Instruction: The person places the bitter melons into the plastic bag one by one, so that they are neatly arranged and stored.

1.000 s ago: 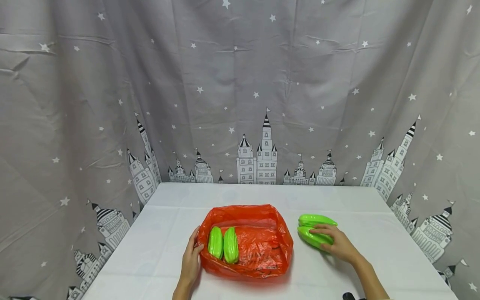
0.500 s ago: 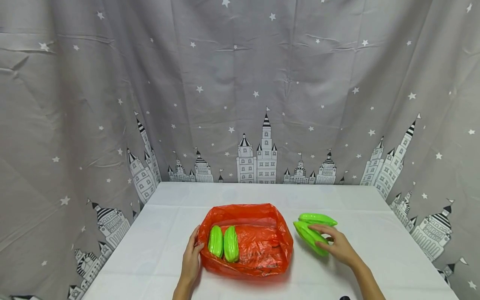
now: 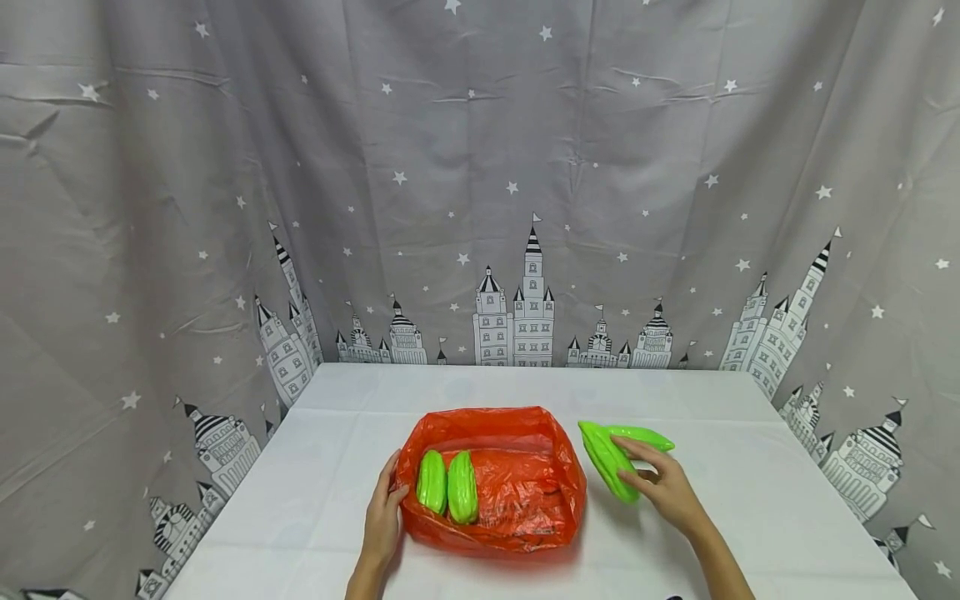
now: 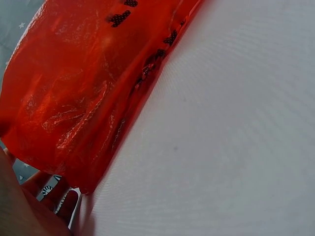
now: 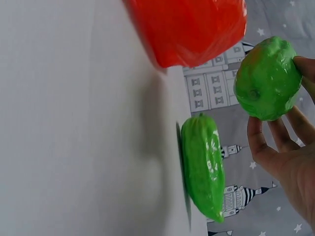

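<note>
My right hand (image 3: 670,492) pinches a glossy green bitter melon (image 3: 600,454) between thumb and fingers. The right wrist view shows this bitter melon (image 5: 268,78) end-on, raised off the table, with its shadow below. Another bitter melon (image 3: 647,436) lies on the table just behind it, partly covered in the head view. A red plastic bag (image 3: 525,500) stands wide-mouthed in the middle, and two bitter melons (image 3: 462,490) lie side by side at its left inside. At the bag's left edge, my left hand (image 3: 381,517) holds the rim, with the thumb on the near side.
White cloth covers the table (image 3: 300,500). Behind and at both sides hangs a grey curtain (image 3: 480,167) printed with stars and castles. The red bag's right wall (image 3: 573,492) stands between the held bitter melon and the bag's inside.
The right hand has lifted the nearer bitter melon and moved it left towards the bag, turning its far tip away from me. The left hand and the bag have stayed put.
</note>
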Action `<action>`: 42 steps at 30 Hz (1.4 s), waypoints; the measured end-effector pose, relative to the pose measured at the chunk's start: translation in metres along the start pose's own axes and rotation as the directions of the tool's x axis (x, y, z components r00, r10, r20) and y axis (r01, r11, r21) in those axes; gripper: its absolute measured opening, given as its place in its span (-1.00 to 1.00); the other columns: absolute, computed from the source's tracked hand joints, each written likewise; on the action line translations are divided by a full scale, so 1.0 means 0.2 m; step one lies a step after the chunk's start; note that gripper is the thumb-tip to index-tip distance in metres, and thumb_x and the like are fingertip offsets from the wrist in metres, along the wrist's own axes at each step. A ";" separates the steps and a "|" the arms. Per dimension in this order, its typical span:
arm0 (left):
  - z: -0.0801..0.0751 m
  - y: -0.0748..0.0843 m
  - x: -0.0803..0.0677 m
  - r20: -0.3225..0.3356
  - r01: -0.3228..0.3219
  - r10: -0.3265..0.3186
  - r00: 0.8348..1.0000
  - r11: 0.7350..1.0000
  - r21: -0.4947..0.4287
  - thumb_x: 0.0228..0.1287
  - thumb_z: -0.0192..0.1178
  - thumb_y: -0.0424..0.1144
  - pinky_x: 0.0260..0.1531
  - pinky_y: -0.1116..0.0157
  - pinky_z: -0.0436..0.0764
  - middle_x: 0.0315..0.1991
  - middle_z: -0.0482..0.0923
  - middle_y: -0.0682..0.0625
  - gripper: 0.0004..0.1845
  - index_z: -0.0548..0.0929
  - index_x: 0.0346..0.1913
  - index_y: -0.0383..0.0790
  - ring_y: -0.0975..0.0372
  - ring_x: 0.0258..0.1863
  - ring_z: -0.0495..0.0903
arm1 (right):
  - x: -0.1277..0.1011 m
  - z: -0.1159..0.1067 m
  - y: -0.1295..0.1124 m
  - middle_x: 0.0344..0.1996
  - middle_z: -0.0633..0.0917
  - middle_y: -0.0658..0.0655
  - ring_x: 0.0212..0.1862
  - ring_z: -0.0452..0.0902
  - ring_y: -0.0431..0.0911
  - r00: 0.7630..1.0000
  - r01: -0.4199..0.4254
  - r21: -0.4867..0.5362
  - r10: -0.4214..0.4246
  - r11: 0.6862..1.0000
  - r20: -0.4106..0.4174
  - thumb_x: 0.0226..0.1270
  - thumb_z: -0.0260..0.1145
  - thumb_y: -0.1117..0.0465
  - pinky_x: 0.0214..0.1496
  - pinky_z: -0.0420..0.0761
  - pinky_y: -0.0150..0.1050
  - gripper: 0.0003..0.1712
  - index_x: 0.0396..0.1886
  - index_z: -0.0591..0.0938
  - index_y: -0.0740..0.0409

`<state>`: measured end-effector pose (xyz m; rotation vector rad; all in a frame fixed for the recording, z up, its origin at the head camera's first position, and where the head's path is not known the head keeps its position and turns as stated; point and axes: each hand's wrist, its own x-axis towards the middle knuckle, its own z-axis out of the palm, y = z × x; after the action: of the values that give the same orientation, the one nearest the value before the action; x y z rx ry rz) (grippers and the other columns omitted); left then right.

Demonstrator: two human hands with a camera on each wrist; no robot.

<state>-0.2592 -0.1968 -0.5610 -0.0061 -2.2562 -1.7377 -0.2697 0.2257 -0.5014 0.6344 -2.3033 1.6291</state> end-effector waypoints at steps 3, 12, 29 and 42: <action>0.00 0.00 0.00 -0.005 -0.008 0.008 1.000 1.000 0.003 0.33 -0.14 -0.34 0.27 -0.07 0.01 0.36 0.15 -0.13 -0.44 0.17 0.40 -0.05 -0.02 0.34 0.07 | 0.01 0.02 -0.03 0.15 0.46 0.27 -0.02 0.44 -0.22 1.000 -0.010 0.033 0.010 0.999 -0.009 0.13 0.33 0.33 -0.13 0.59 -0.27 -0.45 0.18 0.49 0.24; -0.02 0.12 -0.04 -0.001 -0.028 0.028 1.000 1.000 -0.008 0.31 -0.12 -0.40 0.25 -0.09 0.04 0.33 0.18 -0.24 -0.44 0.18 0.38 -0.21 -0.10 0.32 0.10 | 0.06 0.10 -0.25 0.17 0.43 0.29 -0.01 0.42 -0.14 0.999 -0.034 0.076 0.037 0.997 -0.028 0.16 0.29 0.40 -0.09 0.58 -0.26 -0.45 0.19 0.44 0.35; -0.02 0.05 -0.01 0.013 -0.001 0.001 1.000 1.000 0.003 0.35 -0.15 -0.35 0.26 -0.11 0.01 0.35 0.15 -0.20 -0.44 0.14 0.41 -0.13 -0.09 0.34 0.06 | 0.15 0.48 -0.43 0.14 0.44 0.30 0.00 0.38 0.11 0.996 -0.031 0.265 0.050 0.964 -0.067 0.18 0.28 0.38 -0.22 0.63 -0.26 -0.47 0.18 0.45 0.34; -0.01 0.01 -0.01 -0.007 -0.016 0.016 1.000 1.000 0.003 0.34 -0.13 -0.32 0.26 -0.09 0.03 0.36 0.16 -0.14 -0.44 0.18 0.40 -0.05 -0.05 0.33 0.10 | 0.14 0.68 -0.49 0.12 0.46 0.30 -0.03 0.46 0.11 0.985 -0.067 0.180 0.094 0.981 -0.144 0.16 0.31 0.36 -0.25 0.62 -0.29 -0.46 0.18 0.47 0.31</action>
<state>-0.2573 -0.1981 -0.5594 -0.0170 -2.2481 -1.7237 -0.2399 0.0658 -0.4544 0.4394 -2.1199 1.8636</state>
